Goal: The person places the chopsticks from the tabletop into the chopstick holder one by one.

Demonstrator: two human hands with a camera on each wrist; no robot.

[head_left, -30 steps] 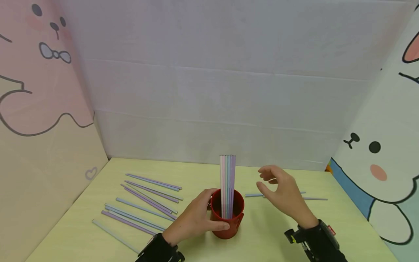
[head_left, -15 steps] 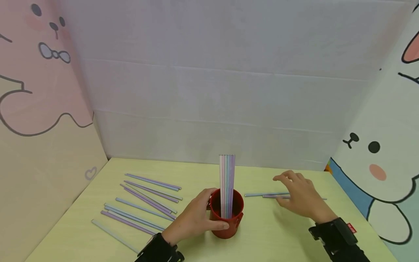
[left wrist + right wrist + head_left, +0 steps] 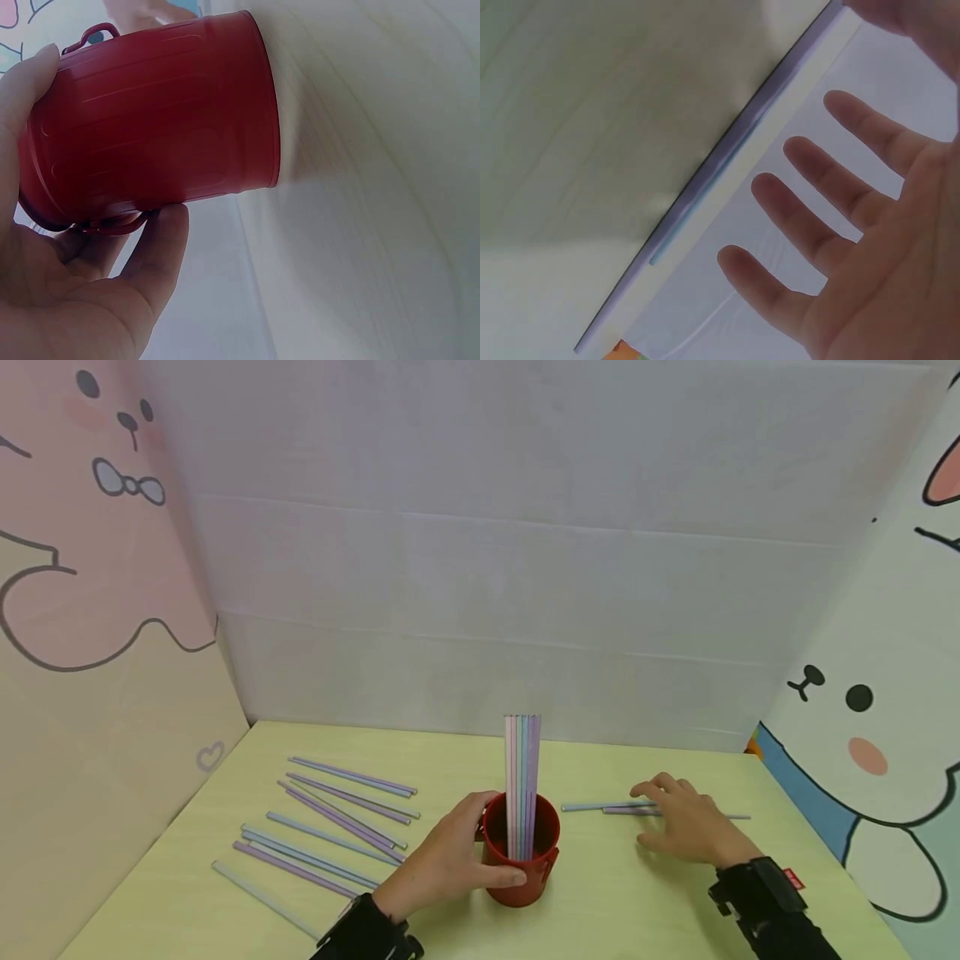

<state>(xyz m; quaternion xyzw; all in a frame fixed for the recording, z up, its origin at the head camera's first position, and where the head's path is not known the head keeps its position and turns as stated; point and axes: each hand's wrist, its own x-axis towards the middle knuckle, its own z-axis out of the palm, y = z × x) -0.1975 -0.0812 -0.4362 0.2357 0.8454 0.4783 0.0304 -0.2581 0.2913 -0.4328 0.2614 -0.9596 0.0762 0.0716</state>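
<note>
My left hand [image 3: 442,860] grips a red metal cup [image 3: 525,895] with small side handles, fingers behind it and thumb across its front. The cup stands upright on the table. A bundle of pastel straws [image 3: 522,785], pink, blue and purple, stands in it. My right hand [image 3: 686,827] hovers palm down over a purple straw [image 3: 626,811] and a blue straw [image 3: 592,807] lying on the right. In the right wrist view its fingers [image 3: 795,225] are spread and apart from the purple straw [image 3: 712,165]; the thumb tip is cut off by the frame edge.
Several loose straws [image 3: 322,835] in blue, purple and pale green lie spread on the left of the pale yellow table [image 3: 600,902]. A white cloth wall [image 3: 480,610] rises behind, with cartoon-printed panels on both sides.
My right hand has moved right and down from beside the cup to over the straws on the right. The left hand and cup have stayed in place.
</note>
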